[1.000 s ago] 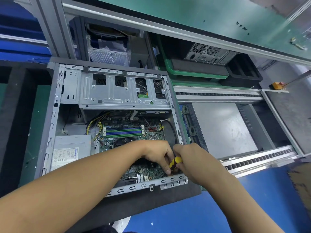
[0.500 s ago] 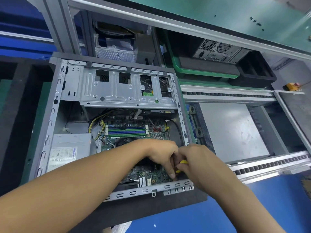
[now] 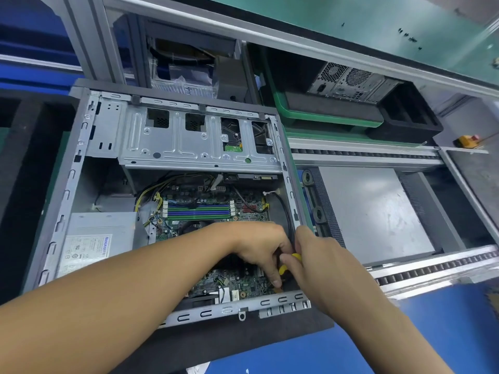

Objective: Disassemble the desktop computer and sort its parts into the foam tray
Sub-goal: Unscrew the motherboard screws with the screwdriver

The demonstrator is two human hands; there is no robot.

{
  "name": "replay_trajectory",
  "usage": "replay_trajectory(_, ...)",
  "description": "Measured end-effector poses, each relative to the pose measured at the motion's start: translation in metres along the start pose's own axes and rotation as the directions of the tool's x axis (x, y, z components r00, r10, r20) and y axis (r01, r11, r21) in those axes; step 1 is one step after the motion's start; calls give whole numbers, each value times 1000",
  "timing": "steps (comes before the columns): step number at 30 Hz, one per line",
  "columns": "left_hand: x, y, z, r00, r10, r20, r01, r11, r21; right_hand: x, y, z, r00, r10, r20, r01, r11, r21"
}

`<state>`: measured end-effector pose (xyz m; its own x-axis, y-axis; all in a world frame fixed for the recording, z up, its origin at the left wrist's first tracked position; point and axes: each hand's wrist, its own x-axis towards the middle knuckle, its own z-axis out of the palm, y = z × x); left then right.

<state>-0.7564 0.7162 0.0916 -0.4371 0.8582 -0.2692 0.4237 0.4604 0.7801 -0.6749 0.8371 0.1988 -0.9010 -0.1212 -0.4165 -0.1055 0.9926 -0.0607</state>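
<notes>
desktop computer (image 3: 199,147) open; right hand (image 3: 321,263) grips yellow tool (image 3: 282,270) inside.

A second computer tower (image 3: 348,82) sits in a green bin (image 3: 332,118) at the bench's far side, under a green-topped shelf (image 3: 310,20) that carries a few small black screws (image 3: 407,36). Left of the bin, a compartment below the shelf holds clear plastic bags (image 3: 183,79). On the right, a scuffed grey plate (image 3: 372,211) lies between the far roller rail (image 3: 364,153) and the near roller rail (image 3: 432,265). A yellow box with a red button (image 3: 467,140) sits by the far rail's right end.
</notes>
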Motion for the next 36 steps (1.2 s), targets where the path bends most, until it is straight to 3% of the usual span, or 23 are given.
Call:
replay_trajectory(4,-3,2,-1,1000,16,9,-16,1000,-10,0,-3,-7,994,-91,63,93,995,-28)
replay_trajectory(7,-4,2,-5,999,30,22,-29,998,-49,-1,-2,-11,990,-98,101,99,995,-4)
replay_trajectory(11,-3,3,-6,999,36,-2,-36,999,36,2,1,-15,979,-94,180,81,994,80)
replay_trajectory(16,-4,3,-6,998,48,-48,-42,992,116,7,5,-7,998,43,42,-46,997,64)
replay_trajectory(20,-5,5,-5,997,31,-67,-21,989,144,9,2,0,997,76,33,-77,996,33)
replay_trajectory(28,-7,7,-3,997,10,-77,-8,1000,24,1,-1,-6,990,-100,101,99,995,10)
replay_trajectory(33,-5,8,-4,998,-3,-64,4,1000,14,-2,-1,-4,983,-145,113,143,989,20)
replay_trajectory(36,-7,10,-6,997,36,-75,-32,998,51,-4,-1,-4,994,-102,47,99,992,74)
